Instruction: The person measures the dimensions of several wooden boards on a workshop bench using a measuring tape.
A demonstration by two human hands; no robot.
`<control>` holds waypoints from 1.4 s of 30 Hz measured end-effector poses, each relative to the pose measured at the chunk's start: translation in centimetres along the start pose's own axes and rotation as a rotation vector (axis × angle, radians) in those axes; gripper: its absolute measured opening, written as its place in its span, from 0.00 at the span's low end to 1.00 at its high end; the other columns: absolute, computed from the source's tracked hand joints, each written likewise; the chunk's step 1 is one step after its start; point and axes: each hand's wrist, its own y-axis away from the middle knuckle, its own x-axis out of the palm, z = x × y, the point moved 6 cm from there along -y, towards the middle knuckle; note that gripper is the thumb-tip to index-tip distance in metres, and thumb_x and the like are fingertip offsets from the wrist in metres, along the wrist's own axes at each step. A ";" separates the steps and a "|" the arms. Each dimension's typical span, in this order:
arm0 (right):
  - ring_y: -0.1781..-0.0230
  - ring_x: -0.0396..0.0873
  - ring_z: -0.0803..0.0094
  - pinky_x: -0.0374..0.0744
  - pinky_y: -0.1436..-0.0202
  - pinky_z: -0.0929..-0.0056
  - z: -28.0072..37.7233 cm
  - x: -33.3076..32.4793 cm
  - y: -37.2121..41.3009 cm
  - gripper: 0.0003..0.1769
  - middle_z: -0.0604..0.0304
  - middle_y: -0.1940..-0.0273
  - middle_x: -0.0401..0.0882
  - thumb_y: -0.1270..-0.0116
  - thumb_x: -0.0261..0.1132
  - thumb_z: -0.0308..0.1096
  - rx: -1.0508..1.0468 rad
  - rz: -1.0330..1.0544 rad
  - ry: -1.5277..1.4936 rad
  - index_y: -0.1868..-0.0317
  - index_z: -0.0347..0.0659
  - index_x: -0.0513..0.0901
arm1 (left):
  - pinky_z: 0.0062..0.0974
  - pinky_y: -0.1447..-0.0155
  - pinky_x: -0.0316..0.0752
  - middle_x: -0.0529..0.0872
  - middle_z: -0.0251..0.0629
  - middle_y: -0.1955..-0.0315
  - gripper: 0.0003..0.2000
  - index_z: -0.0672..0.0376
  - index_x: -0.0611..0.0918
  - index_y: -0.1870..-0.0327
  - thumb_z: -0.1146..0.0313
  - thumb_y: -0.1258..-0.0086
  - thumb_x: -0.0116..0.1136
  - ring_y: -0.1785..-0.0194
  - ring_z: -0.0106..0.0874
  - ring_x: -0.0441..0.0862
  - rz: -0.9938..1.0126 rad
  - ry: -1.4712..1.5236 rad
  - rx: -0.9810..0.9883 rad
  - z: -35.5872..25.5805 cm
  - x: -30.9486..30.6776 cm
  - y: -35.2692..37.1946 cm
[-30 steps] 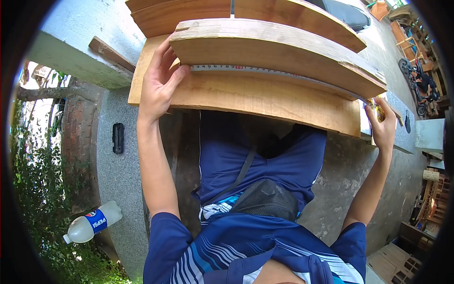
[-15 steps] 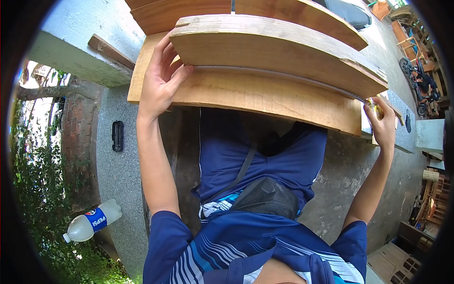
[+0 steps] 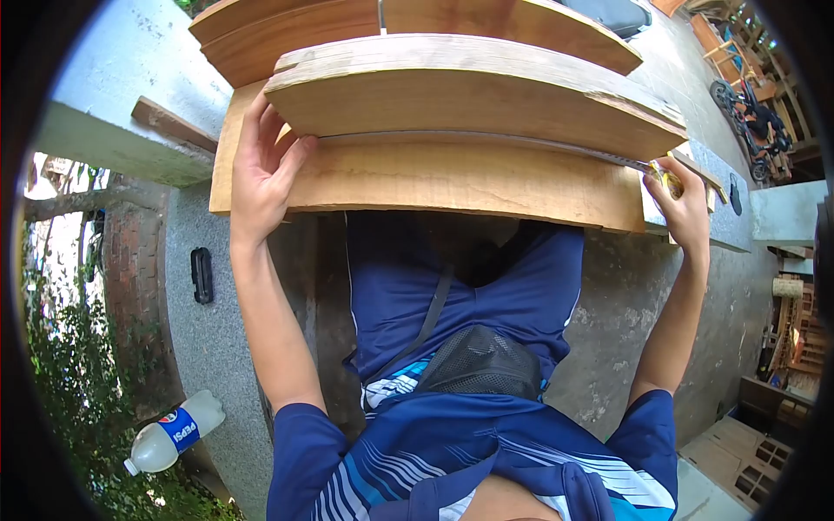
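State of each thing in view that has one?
lower board: lying flat
upper plank: on the lower board, splintered near its right end
tape measure: pulled out along the upper plank
right hand: closed around the tape measure
left hand: fingers at the upper plank's end
bottle: capped, fill level unclear

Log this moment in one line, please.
left hand: at left end of standing board | right hand: holding yellow tape measure | tape blade: stretched along board's lower edge
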 end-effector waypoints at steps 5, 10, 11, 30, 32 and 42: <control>0.66 0.79 0.69 0.76 0.58 0.67 -0.4 -0.2 -0.2 0.25 0.51 0.67 0.83 0.40 0.71 0.47 -0.026 -0.028 0.006 0.55 0.30 0.84 | 0.36 0.29 0.70 0.66 0.46 0.28 0.34 0.57 0.58 0.21 0.87 0.28 0.51 0.26 0.36 0.67 -0.039 -0.017 0.021 1.1 -0.3 0.5; 0.66 0.82 0.58 0.78 0.56 0.64 0.8 -1.1 -0.7 0.26 0.44 0.68 0.85 0.40 0.70 0.48 -0.022 0.005 0.047 0.54 0.32 0.84 | 0.39 0.30 0.71 0.66 0.45 0.27 0.42 0.47 0.51 0.18 0.88 0.30 0.53 0.26 0.38 0.66 -0.073 -0.066 0.138 -0.1 0.5 0.2; 0.64 0.83 0.57 0.78 0.55 0.63 1.0 -1.2 -0.7 0.26 0.43 0.66 0.85 0.40 0.70 0.48 -0.005 0.018 0.051 0.53 0.31 0.85 | 0.38 0.30 0.71 0.67 0.45 0.27 0.43 0.47 0.51 0.18 0.88 0.30 0.53 0.26 0.38 0.67 -0.056 -0.068 0.124 -0.3 0.6 0.0; 0.63 0.73 0.75 0.71 0.57 0.76 -4.4 -3.3 4.8 0.21 0.62 0.65 0.76 0.38 0.68 0.48 0.198 0.226 -0.305 0.56 0.38 0.79 | 0.32 0.27 0.66 0.77 0.48 0.34 0.10 0.59 0.76 0.42 0.73 0.21 0.52 0.31 0.35 0.74 -0.027 -0.037 0.105 -3.6 -1.0 -1.8; 0.64 0.70 0.78 0.70 0.57 0.77 -4.1 -4.5 5.6 0.19 0.63 0.67 0.75 0.36 0.67 0.45 0.266 0.290 -0.499 0.55 0.39 0.77 | 0.32 0.27 0.67 0.77 0.47 0.34 0.10 0.60 0.77 0.43 0.73 0.22 0.52 0.32 0.36 0.75 -0.037 -0.077 0.090 -4.3 -1.2 -1.9; 0.69 0.73 0.78 0.72 0.67 0.74 0.6 -10.0 -3.3 0.20 0.64 0.72 0.73 0.29 0.62 0.50 -0.006 0.358 -0.177 0.62 0.38 0.79 | 0.35 0.31 0.69 0.80 0.48 0.40 0.32 0.62 0.69 0.31 0.41 0.19 0.36 0.38 0.35 0.78 -0.016 0.024 0.073 -6.0 -1.5 -4.7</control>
